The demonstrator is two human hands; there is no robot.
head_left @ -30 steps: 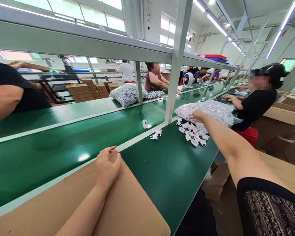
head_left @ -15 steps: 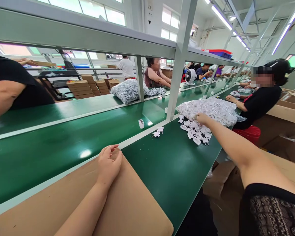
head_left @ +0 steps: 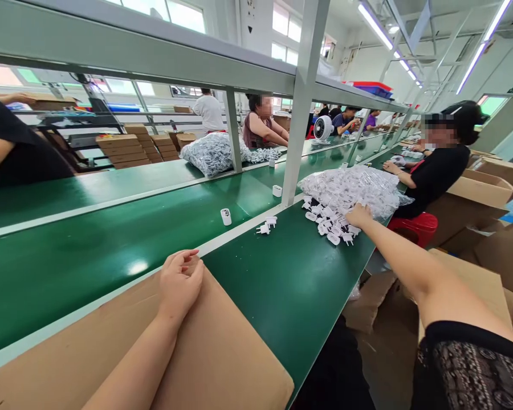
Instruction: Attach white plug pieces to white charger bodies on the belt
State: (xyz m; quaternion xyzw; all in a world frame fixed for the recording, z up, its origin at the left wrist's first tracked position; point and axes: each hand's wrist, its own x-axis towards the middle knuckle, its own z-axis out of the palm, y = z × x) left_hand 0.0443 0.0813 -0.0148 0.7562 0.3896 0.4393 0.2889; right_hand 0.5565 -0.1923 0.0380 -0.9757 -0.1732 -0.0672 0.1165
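Observation:
My left hand [head_left: 181, 280] rests on the top corner of a brown cardboard sheet or box [head_left: 226, 341], its fingers loosely curled and apart, with nothing visible in them. At the right, my right hand [head_left: 359, 216] is bent down onto a heap of white plug pieces [head_left: 327, 221], beside a clear plastic bag full of them [head_left: 354, 185]. Its fingertips are hidden among the pieces. Two white plugs [head_left: 267, 225] lie apart from the heap near the pale rail. On the green belt beyond stands a white oblong piece [head_left: 226, 216].
A grey post [head_left: 300, 114] rises between the belt and the green table [head_left: 273, 279]. Across the belt sits another full bag [head_left: 211, 154]. A person in black [head_left: 440, 159] sits at the right, near open cartons [head_left: 491, 188].
My right hand has moved from the bag's edge down to the near side of the loose heap. The white pieces on the belt have shifted left and nearer. The view has turned slightly right.

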